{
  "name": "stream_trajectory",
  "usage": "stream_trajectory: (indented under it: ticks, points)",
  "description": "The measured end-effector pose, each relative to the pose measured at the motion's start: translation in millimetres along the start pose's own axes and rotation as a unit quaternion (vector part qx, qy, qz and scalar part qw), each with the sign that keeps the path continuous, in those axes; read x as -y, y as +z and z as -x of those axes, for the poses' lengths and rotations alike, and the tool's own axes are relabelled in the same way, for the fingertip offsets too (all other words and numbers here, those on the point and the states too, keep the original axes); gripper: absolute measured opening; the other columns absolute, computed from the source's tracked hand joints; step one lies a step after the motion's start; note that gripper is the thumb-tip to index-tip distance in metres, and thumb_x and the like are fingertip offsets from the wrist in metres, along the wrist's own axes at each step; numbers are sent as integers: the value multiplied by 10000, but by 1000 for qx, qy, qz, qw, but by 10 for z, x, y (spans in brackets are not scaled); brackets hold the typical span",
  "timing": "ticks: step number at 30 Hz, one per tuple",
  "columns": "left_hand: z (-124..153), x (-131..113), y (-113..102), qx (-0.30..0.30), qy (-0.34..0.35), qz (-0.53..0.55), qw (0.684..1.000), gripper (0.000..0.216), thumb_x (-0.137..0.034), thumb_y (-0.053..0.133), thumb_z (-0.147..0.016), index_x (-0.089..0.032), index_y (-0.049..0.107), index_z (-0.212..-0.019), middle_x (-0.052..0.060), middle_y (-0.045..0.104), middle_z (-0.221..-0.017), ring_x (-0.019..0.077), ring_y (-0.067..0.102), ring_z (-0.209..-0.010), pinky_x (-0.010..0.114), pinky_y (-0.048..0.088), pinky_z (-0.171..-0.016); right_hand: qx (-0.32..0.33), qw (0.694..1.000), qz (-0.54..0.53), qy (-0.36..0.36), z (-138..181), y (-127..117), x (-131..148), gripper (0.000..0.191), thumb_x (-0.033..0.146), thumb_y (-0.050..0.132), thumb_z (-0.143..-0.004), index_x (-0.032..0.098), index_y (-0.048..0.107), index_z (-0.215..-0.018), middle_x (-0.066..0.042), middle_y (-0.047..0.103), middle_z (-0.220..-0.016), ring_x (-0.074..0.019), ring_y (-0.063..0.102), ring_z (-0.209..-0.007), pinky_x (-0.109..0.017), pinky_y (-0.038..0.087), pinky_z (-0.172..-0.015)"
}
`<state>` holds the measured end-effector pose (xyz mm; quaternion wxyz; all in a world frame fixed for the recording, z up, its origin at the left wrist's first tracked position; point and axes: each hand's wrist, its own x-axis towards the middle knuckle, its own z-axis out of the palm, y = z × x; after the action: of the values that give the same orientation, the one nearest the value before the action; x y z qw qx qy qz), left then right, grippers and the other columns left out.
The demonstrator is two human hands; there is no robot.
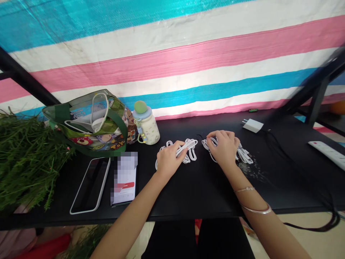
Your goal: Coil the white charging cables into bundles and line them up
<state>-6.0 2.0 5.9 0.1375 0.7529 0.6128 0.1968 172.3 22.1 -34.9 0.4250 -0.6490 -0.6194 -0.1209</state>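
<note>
Two bundles of coiled white cable lie on the black table (194, 190). My left hand (170, 158) rests on the left cable bundle (188, 149), fingers curled round some of its strands. My right hand (225, 147) lies over the right cable bundle (244, 154), fingers bent down onto it and covering most of it. The two bundles lie a short way apart, near the table's middle.
A white charger plug (252, 125) and a white power strip (329, 154) sit at the right. At the left stand a small bottle with a green lid (145, 124), a cartoon-print bag (91, 124), two phones (91, 185) (124, 178) and green plants (24, 158). A striped tarp hangs behind.
</note>
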Motion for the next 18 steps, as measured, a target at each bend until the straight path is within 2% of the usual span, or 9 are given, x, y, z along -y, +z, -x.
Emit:
stream_trajectory:
  ticks: [7,12,18]
  points:
    - [-7,17,-28,-17,6,-13,1000,225,-325,513,-895,-302,669,-1057,-4,742,-861,179,679,-817,213,386,-620,29,999,-40,-9,3,2,-10,105,199,542,-784,241,621,-729,-82,671,-802,-316,509,-915,-513,315,-832]
    - [-5,31,-32,-26,13,-13,1000,251,-319,457,-920,-290,644,-1084,-11,738,-811,168,680,-775,211,385,-614,29,995,-96,-28,3,4,46,146,213,509,-820,267,638,-779,-47,696,-811,-284,534,-881,-492,345,-850]
    - [-2,34,-18,-10,21,-1,1000,244,-313,434,-933,-279,615,-1093,-19,722,-755,180,686,-776,220,400,-627,102,975,-180,-78,35,-48,202,161,279,470,-880,261,630,-874,-37,721,-853,-250,583,-841,-453,371,-850]
